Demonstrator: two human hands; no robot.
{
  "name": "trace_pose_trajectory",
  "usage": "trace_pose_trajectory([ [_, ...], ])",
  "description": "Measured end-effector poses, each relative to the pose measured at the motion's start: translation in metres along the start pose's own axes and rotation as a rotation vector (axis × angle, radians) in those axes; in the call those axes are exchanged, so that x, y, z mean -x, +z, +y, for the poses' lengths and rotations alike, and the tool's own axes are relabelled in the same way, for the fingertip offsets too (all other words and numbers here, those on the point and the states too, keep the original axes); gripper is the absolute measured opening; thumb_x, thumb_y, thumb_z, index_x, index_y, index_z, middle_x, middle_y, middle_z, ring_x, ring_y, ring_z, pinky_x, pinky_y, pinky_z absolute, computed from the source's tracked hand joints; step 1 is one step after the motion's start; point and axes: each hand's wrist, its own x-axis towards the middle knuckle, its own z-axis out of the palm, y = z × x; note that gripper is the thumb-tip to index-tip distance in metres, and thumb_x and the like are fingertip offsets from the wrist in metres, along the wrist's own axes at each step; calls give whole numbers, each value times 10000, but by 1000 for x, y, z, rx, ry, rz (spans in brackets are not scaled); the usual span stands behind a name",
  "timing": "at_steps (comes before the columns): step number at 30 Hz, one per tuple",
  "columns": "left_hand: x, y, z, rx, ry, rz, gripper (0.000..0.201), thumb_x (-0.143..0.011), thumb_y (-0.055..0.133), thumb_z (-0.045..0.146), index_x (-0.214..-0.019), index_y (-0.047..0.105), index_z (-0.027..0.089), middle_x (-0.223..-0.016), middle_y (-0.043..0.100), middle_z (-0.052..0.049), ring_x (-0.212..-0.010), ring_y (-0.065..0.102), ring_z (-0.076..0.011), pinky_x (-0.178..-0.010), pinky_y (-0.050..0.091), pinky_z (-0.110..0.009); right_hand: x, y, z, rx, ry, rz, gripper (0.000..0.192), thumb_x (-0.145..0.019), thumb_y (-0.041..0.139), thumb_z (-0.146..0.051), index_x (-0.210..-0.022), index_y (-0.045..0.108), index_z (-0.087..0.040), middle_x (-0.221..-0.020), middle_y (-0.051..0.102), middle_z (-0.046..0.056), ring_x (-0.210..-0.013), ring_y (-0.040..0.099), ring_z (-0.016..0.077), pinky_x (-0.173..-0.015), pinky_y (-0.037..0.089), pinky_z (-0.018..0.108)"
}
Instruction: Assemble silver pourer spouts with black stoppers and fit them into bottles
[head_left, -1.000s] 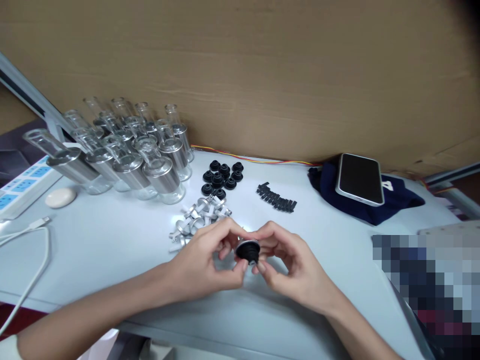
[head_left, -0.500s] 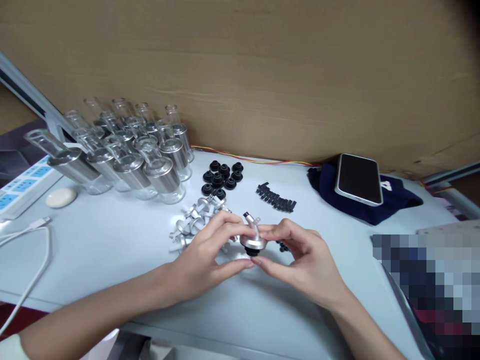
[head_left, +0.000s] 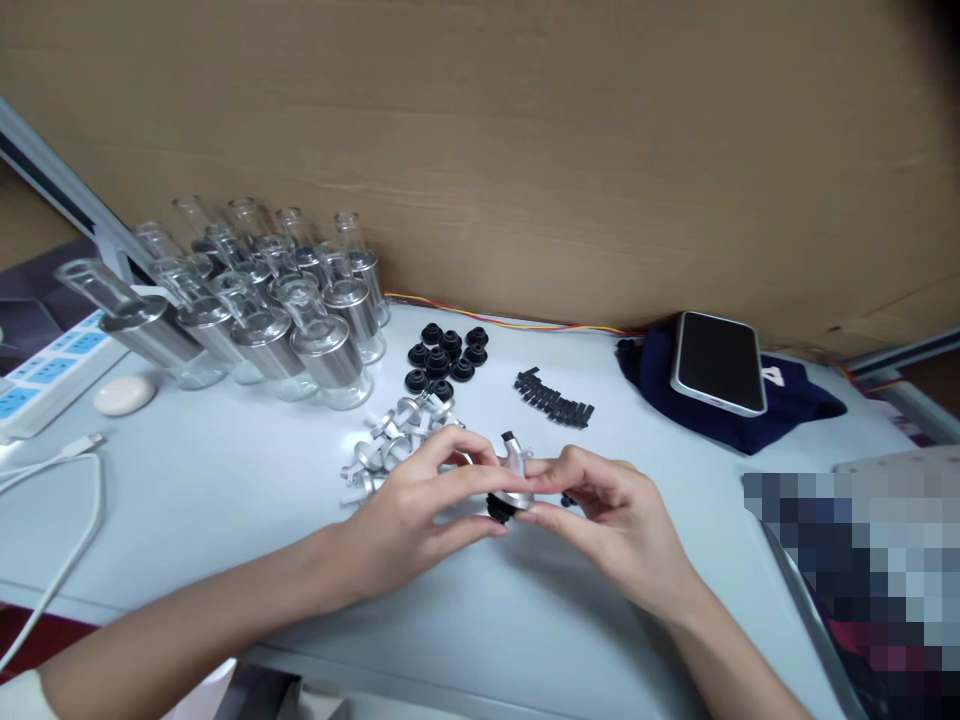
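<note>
Both of my hands pinch one small silver pourer spout (head_left: 513, 470) with a black rubber stopper on its underside, just above the pale table (head_left: 225, 490). My left hand (head_left: 420, 510) grips it from the left with thumb and fingers. On the right side my right hand (head_left: 607, 510) holds it by the fingertips. Behind my left hand lies a heap of silver spouts (head_left: 390, 450). Farther back sit a cluster of black rubber stoppers (head_left: 442, 355) and a row of small black caps (head_left: 555, 398).
Several glass bottles with silver collars (head_left: 262, 300) stand at the back left. A phone (head_left: 718, 362) rests on dark blue cloth (head_left: 795, 405) at the right. A white cable (head_left: 60, 500), a power strip (head_left: 45, 365) and a cardboard wall (head_left: 525, 150) border the table.
The spout went from stopper side facing me to spout tip upward, and both hands shifted slightly right and down to the table.
</note>
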Motion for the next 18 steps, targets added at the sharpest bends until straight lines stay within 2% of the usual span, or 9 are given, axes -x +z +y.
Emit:
trace_pose_trajectory([
  [4,-1,-2,-1,-27,-17,-14,374,-876,600,199,-1239,538,265,-1064,534,-70,-989,561,-184,-864,505,-329,0,-1,-3,-20,62,-22,200,-762,741,-328,-703,599,-201,-757,736,45,-751,703,201,-690,569,301],
  [8,-3,-4,1,-44,-7,27,341,-867,618,250,-1203,561,223,-1023,578,-79,-939,585,-187,-824,518,-319,0,-2,-4,-39,103,-49,201,-783,716,-343,-727,585,-201,-785,732,57,-764,700,199,-701,572,307],
  [13,-3,-4,1,-75,23,99,247,-857,634,232,-1101,605,211,-974,576,-59,-903,593,-165,-800,520,-282,-1,-1,-4,-95,42,-65,229,-785,707,-412,-855,625,-210,-932,725,73,-859,690,205,-763,572,323],
  [18,-1,-1,0,-43,32,99,249,-854,630,182,-1100,621,223,-967,554,-49,-898,592,-149,-779,519,-251,-3,1,-4,-67,37,-1,171,-776,727,-345,-814,630,-210,-861,720,40,-768,688,172,-684,576,268],
])
